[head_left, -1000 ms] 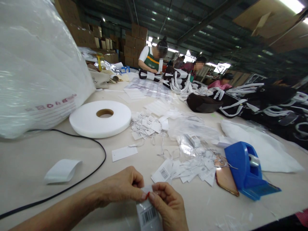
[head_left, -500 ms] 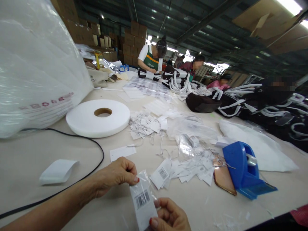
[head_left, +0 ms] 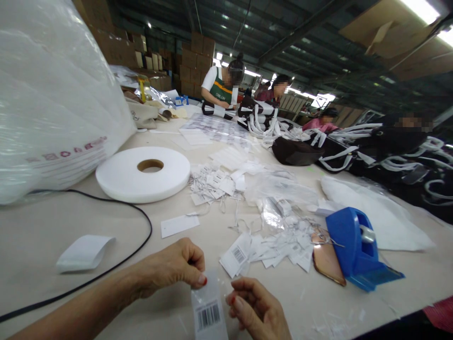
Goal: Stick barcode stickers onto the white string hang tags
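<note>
My left hand (head_left: 177, 269) pinches the upper edge of a small clear plastic bag (head_left: 211, 283) between thumb and fingers. Inside the bag is a white barcode tag (head_left: 208, 317), its lower end cut off by the bottom of the view. Just right of the bag is my right hand (head_left: 260, 309), fingers loosely curled and thumb slightly apart, with nothing visible in it. Beyond my hands lies a pile of white barcode tags (head_left: 279, 245) with strings. A single white tag (head_left: 180, 225) lies behind my left hand.
A large white tape roll (head_left: 113, 177) and a bulging plastic bag (head_left: 60, 104) stand at left, near a black cord (head_left: 150, 231). At right are a blue tape dispenser (head_left: 354, 250) and a copper-coloured phone (head_left: 327, 262). Co-workers sit behind dark bags (head_left: 297, 151) with white straps.
My right hand has come off the lower part of the tag and moved slightly right, its fingers loosening. My left hand keeps its grip on the bag, now slightly lower.
</note>
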`<control>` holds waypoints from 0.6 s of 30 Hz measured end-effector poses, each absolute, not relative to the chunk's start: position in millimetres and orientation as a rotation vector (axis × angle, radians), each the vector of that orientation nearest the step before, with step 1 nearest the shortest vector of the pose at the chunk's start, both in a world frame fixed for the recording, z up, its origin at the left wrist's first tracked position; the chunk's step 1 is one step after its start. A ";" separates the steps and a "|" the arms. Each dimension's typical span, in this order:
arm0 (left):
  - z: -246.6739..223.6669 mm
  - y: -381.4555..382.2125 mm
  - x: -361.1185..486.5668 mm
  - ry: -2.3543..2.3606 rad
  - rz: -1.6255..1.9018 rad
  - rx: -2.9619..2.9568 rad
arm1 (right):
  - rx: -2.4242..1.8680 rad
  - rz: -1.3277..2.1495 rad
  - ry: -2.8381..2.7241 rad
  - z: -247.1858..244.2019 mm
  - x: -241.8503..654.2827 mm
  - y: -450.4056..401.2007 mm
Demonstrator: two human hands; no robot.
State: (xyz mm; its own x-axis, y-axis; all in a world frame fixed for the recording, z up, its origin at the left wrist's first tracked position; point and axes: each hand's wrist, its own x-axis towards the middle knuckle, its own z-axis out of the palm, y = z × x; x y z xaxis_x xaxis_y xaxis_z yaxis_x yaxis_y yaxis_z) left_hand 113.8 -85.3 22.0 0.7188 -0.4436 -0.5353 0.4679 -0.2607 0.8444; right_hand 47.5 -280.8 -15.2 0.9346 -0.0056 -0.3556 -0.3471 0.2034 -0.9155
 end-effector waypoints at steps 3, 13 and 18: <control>23.1 -91.6 108.9 -0.023 -0.885 1.667 | -1.287 0.310 0.293 -17.7 52.1 -269.9; 31.8 -87.3 106.1 -0.190 -0.924 1.951 | -1.172 0.300 0.356 -30.7 51.0 -259.8; 29.1 -85.2 106.8 -0.232 -0.946 1.975 | -1.140 0.324 0.345 -30.7 50.0 -260.4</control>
State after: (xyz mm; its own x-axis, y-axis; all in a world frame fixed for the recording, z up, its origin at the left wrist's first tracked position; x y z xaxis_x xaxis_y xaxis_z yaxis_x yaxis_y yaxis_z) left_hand 106.8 -85.2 29.1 0.6891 -0.4968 -0.5275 0.1969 -0.5721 0.7962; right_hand 50.0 -260.4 -30.7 0.9015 0.0748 -0.4263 -0.4207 0.3823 -0.8227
